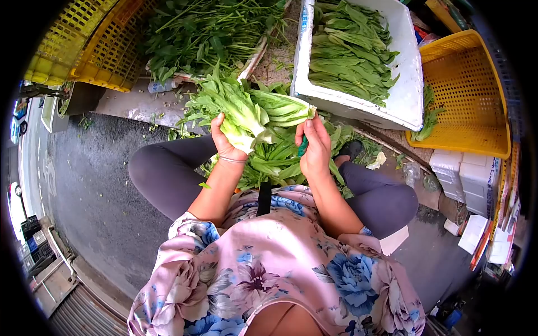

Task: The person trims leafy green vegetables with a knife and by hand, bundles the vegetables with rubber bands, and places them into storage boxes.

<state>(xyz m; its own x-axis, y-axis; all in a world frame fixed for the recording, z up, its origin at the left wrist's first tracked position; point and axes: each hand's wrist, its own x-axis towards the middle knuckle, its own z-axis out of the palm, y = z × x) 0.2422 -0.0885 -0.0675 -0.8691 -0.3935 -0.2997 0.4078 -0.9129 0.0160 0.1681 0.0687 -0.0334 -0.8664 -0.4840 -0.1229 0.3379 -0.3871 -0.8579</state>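
Fingers of the left hand (pixel 227 147) curl round a leafy lettuce (pixel 240 109); those of the right hand (pixel 315 152) grip a green object (pixel 303 147), touching another lettuce's (pixel 283 108) base. Loose greens (pixel 277 165) lie beneath; a foam box (pixel 412 73), its blue lettering unreadable, and a yellow crate (pixel 468 101) stand ahead.

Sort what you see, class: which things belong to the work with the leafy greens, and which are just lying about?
Belonging to the work:
- leafy bunch in the left hand
- small green object in the right hand
- greens by the lap
- probably the foam box holding greens

Apparently lying about:
- plastic bottle
- white boxes at right
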